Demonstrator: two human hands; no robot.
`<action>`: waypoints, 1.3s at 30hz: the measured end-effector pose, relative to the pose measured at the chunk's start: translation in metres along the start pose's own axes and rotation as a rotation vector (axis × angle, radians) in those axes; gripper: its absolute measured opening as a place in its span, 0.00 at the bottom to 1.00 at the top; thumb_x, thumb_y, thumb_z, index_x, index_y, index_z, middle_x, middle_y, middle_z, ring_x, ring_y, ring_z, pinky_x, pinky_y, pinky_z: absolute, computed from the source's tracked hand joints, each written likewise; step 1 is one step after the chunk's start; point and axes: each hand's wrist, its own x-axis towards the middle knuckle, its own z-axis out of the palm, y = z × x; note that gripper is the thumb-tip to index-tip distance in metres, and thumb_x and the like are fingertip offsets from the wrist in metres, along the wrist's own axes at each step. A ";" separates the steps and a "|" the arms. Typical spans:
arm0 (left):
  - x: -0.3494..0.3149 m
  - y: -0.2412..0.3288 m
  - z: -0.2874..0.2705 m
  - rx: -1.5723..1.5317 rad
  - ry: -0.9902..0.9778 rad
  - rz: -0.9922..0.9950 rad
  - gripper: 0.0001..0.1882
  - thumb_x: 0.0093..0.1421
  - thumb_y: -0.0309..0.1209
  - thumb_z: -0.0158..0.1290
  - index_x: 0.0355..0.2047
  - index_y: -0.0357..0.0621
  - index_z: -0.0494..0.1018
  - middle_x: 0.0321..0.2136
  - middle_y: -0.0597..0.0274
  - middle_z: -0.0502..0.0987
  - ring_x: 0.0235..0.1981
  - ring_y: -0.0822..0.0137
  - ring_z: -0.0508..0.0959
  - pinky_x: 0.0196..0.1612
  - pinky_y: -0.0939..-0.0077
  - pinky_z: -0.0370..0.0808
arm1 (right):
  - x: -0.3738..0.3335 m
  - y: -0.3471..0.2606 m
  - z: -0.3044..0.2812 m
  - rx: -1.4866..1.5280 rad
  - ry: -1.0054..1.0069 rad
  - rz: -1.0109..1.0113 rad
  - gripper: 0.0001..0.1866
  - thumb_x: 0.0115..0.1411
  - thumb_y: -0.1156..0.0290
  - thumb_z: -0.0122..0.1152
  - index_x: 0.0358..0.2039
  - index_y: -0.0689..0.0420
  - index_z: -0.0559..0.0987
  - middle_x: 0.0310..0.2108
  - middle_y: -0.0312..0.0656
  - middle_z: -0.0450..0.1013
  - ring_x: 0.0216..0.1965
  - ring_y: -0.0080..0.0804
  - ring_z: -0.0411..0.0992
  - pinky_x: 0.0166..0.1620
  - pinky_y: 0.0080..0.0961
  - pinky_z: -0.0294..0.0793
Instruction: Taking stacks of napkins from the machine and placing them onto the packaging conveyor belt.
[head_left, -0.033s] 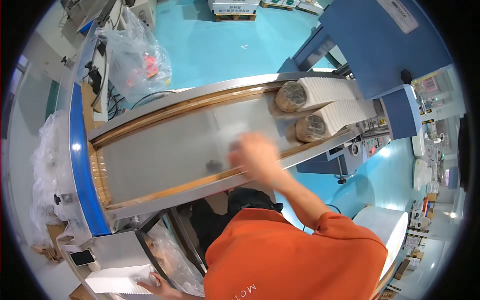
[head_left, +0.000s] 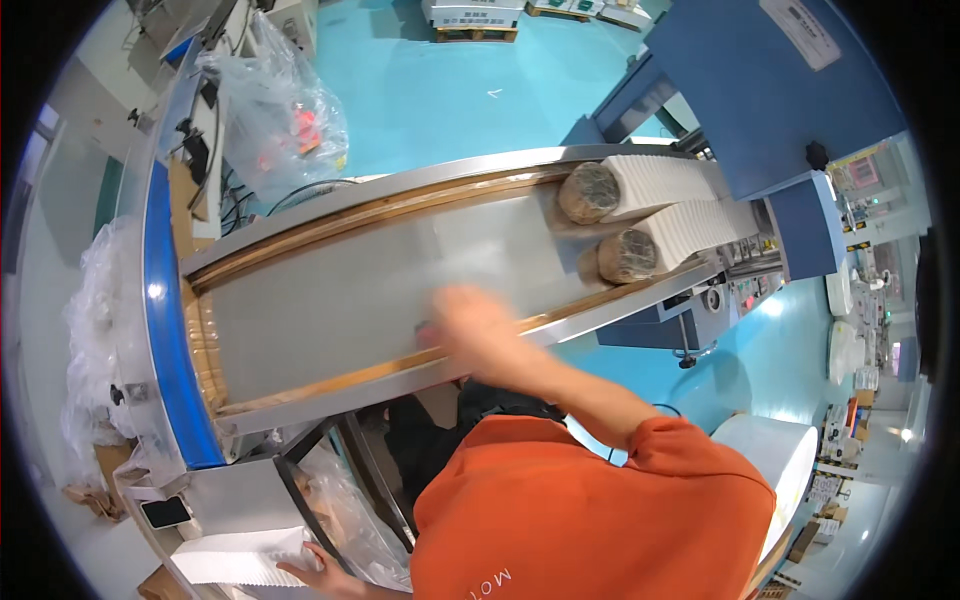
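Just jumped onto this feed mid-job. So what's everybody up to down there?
A person in an orange shirt has the left hand at the right end of a ridged white stack on the side table. The right hand, blurred, is over the near side of the grey-floored trough; whether it holds anything is unclear. At the trough's right end, two ridged white rows lead toward the blue machine, each with a brown wrapped cylinder at its left end.

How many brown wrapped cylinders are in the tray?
2: the far cylinder, left of the far white stack, and the near cylinder, left of the near white stack. The blurred right hand may hide another.
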 end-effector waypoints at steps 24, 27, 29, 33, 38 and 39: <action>0.291 -0.056 -0.163 0.535 0.565 0.222 0.28 0.59 0.48 0.55 0.53 0.44 0.71 0.55 0.58 0.70 0.55 0.55 0.68 0.53 0.52 0.62 | -0.030 -0.322 0.227 0.718 -1.710 0.055 0.46 0.62 0.53 0.62 0.67 0.63 0.48 0.63 0.54 0.52 0.62 0.43 0.59 0.58 0.33 0.67; 0.333 -0.060 -0.162 0.635 0.538 0.151 0.33 0.58 0.57 0.52 0.52 0.42 0.72 0.52 0.58 0.72 0.55 0.56 0.68 0.51 0.51 0.61 | -0.030 -0.360 0.204 0.742 -1.653 0.587 0.46 0.62 0.56 0.62 0.68 0.64 0.46 0.63 0.54 0.53 0.61 0.41 0.60 0.59 0.33 0.67; 0.345 -0.052 -0.162 0.698 0.430 0.082 0.36 0.56 0.62 0.52 0.50 0.42 0.74 0.51 0.51 0.72 0.56 0.51 0.68 0.54 0.44 0.61 | -0.032 -0.365 0.199 0.765 -1.630 0.669 0.46 0.62 0.56 0.62 0.68 0.64 0.45 0.62 0.53 0.54 0.61 0.41 0.60 0.59 0.34 0.67; 0.348 -0.051 -0.165 0.757 0.412 -0.019 0.43 0.48 0.67 0.53 0.43 0.34 0.77 0.47 0.49 0.74 0.55 0.55 0.67 0.54 0.45 0.54 | -0.028 -0.370 0.197 0.810 -1.625 0.649 0.47 0.62 0.55 0.63 0.68 0.64 0.45 0.61 0.53 0.56 0.61 0.41 0.60 0.60 0.36 0.65; 0.289 -0.046 -0.164 0.813 0.453 -0.214 0.43 0.48 0.66 0.54 0.42 0.31 0.76 0.50 0.47 0.73 0.59 0.50 0.62 0.57 0.36 0.49 | 0.026 -0.334 0.215 0.569 -1.620 0.253 0.43 0.59 0.50 0.64 0.65 0.64 0.58 0.59 0.51 0.64 0.58 0.36 0.63 0.60 0.29 0.63; 0.267 -0.053 -0.158 0.856 0.553 -0.234 0.43 0.49 0.65 0.54 0.42 0.30 0.76 0.50 0.46 0.73 0.60 0.49 0.61 0.58 0.34 0.49 | 0.050 -0.339 0.202 0.445 -1.610 0.083 0.40 0.59 0.49 0.64 0.62 0.64 0.64 0.56 0.49 0.68 0.56 0.33 0.66 0.58 0.27 0.65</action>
